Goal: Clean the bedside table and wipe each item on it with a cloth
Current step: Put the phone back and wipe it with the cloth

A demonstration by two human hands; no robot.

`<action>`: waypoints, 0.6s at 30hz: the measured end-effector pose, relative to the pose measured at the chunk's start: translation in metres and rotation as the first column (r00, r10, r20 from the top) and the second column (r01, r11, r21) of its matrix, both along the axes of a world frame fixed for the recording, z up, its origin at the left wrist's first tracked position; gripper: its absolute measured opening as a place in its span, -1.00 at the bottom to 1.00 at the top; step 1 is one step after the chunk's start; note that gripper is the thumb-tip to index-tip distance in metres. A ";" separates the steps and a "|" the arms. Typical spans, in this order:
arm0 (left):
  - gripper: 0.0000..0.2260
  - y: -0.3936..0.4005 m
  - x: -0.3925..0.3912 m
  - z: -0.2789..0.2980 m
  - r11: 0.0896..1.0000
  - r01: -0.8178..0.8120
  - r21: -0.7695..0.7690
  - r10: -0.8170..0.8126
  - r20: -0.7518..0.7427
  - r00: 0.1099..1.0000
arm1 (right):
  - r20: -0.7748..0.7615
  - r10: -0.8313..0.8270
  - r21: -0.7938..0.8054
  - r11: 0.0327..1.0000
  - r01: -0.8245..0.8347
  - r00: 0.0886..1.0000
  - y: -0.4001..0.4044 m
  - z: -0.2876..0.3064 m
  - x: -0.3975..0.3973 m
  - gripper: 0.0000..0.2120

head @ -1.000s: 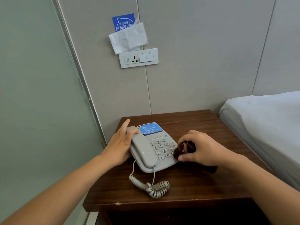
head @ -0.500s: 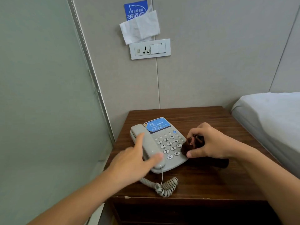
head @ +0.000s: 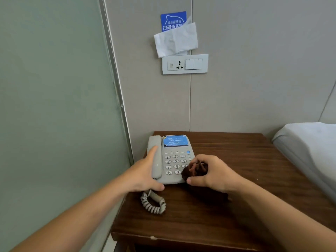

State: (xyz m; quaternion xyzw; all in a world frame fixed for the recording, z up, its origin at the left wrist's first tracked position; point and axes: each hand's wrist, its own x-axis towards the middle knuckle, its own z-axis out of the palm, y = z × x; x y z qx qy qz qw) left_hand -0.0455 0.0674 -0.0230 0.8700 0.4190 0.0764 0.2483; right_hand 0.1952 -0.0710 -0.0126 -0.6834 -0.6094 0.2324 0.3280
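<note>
Your left hand [head: 143,174] grips the telephone [head: 172,160] from its left side, index finger lying along the handset [head: 156,157] and thumb hooked under the front edge. The telephone sits at the back left of the bedside table [head: 236,206], its coiled cord [head: 152,202] bunched just in front. Your right hand [head: 214,174] clutches a bunched dark brown cloth [head: 195,170], pressing it against the keypad's right edge. A bed [head: 309,146] lies at the far right.
</note>
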 end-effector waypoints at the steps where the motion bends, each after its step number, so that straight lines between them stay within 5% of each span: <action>1: 0.31 0.020 -0.008 0.003 1.000 0.022 -0.017 -0.021 0.009 1.000 | -0.007 -0.006 0.004 1.000 0.006 1.000 0.015 -0.001 -0.005 -0.60; 8: 0.25 0.123 -0.021 0.001 0.989 0.103 -0.107 -0.087 0.138 0.987 | 0.010 -0.075 0.047 0.996 0.074 0.997 0.102 -0.002 -0.013 -0.67; 18: 0.19 0.172 0.020 -0.021 0.994 0.060 -0.092 -0.039 0.213 0.976 | -0.059 -0.170 0.065 0.983 0.174 0.984 0.143 -0.007 0.020 -0.71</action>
